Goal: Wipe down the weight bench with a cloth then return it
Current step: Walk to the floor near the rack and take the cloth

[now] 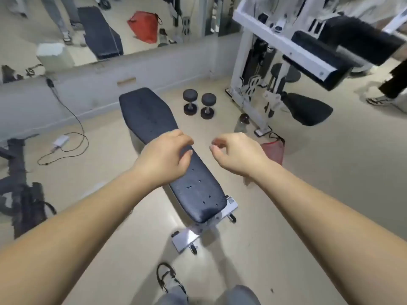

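A black padded weight bench (149, 113) lies flat on the floor, running away from me, with small nicks in its near pad and a white wheeled frame at the near end. A red cloth (274, 148) lies on the floor to the bench's right, partly hidden by my right hand. My left hand (165, 157) hovers over the bench's middle, fingers loosely curled and apart, holding nothing. To the right of the bench, above the floor, my right hand (237, 153) is also empty, its fingers bent.
Two black dumbbells (199, 104) stand beyond the bench on the right. A clear bottle (242, 122) sits beside a white weight machine (264, 69). A cable and white charger (60, 140) lie left. A wall mirror is behind. Another person's legs (389, 89) are far right.
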The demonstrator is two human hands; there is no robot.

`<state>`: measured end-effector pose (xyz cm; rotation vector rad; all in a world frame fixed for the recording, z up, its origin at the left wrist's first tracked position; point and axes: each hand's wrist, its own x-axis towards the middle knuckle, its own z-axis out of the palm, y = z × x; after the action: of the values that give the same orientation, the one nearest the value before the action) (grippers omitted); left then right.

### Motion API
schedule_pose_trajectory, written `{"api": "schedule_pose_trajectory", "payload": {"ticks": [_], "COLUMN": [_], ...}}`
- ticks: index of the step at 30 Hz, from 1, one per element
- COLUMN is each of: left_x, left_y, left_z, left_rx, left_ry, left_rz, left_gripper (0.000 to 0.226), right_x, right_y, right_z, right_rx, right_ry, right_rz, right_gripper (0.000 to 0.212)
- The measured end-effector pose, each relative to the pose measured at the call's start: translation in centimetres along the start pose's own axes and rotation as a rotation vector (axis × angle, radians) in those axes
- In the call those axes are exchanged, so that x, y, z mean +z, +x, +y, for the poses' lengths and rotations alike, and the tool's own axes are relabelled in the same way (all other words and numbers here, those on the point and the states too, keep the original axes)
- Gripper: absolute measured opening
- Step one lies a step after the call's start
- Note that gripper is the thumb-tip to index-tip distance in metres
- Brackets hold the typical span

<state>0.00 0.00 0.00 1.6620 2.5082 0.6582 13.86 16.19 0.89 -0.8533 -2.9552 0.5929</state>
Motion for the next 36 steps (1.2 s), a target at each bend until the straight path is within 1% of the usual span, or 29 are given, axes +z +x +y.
{"api": "schedule_pose_trajectory", "payload": {"ticks": [2,4,6,8,11,15,19,21,23,24,27,29,32,36], "left_x": [3.1,6.8,11.1,15.2,21.2,27.4,31.6,33.5,35.3,36.2,39.4,41.6,44.5,47.2], "left_y": [0.1,-0.3,-0.2,0.3,0.5,-0.1,-0.5,-0.2,0.8,1.4,3.9,5.5,7.3,7.6], "left_z": [3.9,9.1,14.6,20.6,31.1,44.0,53.5,57.0,60.0,61.5,66.5,70.2,76.0,83.3], "left_rx": [0.035,0.059,0.089,0.144,0.244,0.43,0.586,0.644,0.706,0.725,0.796,0.877,0.998,1.167], "left_ry": [-0.081,-0.148,-0.178,-0.212,-0.284,-0.381,-0.415,-0.397,-0.367,-0.355,-0.341,-0.337,-0.312,-0.285], "left_rz": [-0.021,-0.12,-0.206,-0.256,-0.371,-0.528,-0.691,-0.79,-0.865,-0.901,-0.976,-1.005,-1.06,-1.167], "left_gripper": [0.023,0.021,0.024,0.027,0.025,0.021,0.018,0.02,0.021,0.022,0.022,0.022,0.024,0.024], "right_x": [0.3,0.7,1.0,1.0,0.6,-0.3,-0.6,-0.5,-0.6,-0.9,-1.9,-2.7,-4.2,-6.7], "right_y": [-3.3,-8.4,-13.7,-19.0,-27.7,-38.7,-47.2,-50.1,-52.2,-52.9,-54.4,-55.2,-56.8,-60.1], "right_z": [4.8,10.8,16.8,22.6,30.8,38.3,43.3,45.1,46.8,47.6,50.8,53.2,56.6,58.9], "right_rx": [0.075,0.201,0.315,0.44,0.653,0.907,1.168,1.26,1.326,1.374,1.514,1.572,1.668,1.767], "right_ry": [0.004,0.073,0.159,0.235,0.323,0.449,0.587,0.658,0.738,0.785,0.907,0.931,0.955,1.089], "right_rz": [0.015,0.027,0.065,0.093,0.148,0.297,0.453,0.535,0.624,0.655,0.725,0.789,0.953,1.229], "right_gripper": [0.031,0.029,0.026,0.025,0.028,0.031,0.033,0.037,0.045,0.045,0.037,0.038,0.043,0.033]}}
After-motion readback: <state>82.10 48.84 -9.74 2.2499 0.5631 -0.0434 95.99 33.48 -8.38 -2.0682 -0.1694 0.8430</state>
